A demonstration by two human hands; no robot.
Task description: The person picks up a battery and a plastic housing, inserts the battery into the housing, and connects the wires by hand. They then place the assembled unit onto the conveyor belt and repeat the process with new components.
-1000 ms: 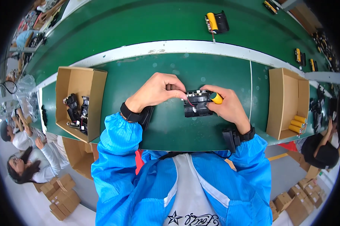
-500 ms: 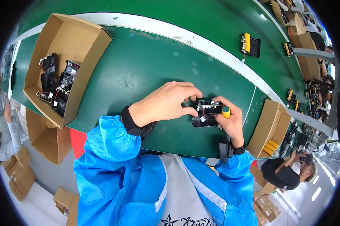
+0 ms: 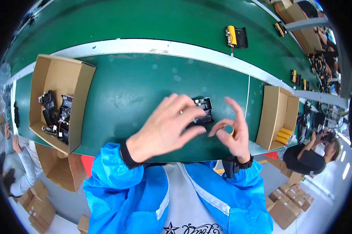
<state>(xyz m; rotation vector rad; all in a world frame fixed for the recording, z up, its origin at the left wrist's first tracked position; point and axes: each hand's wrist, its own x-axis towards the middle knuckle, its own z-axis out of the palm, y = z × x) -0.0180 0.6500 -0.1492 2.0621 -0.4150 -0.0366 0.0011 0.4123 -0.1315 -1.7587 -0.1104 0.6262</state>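
Note:
A black plastic casing (image 3: 208,110) with pale metal contacts lies on the green bench in front of me. My left hand (image 3: 166,126) reaches over its left side with fingers spread, slightly blurred; whether they touch the casing I cannot tell. Just right of the casing, my right hand (image 3: 235,139) has a yellow cylindrical battery (image 3: 232,131) held in its curled lower fingers and thumb. The index finger of that hand points up and away. Most of the battery is hidden by the hand.
At left stands a cardboard box (image 3: 88,84) with several black casings (image 3: 51,117). A smaller box (image 3: 261,117) at right contains yellow batteries (image 3: 284,135). Beyond the white rail (image 3: 160,46), a casing with a yellow battery (image 3: 236,37) lies on the green surface. Other people work at both sides.
The casing has left my right hand and now lies on the bench. My right hand has drawn down from it, keeping the battery. My left hand has spread over the casing; the view has shifted.

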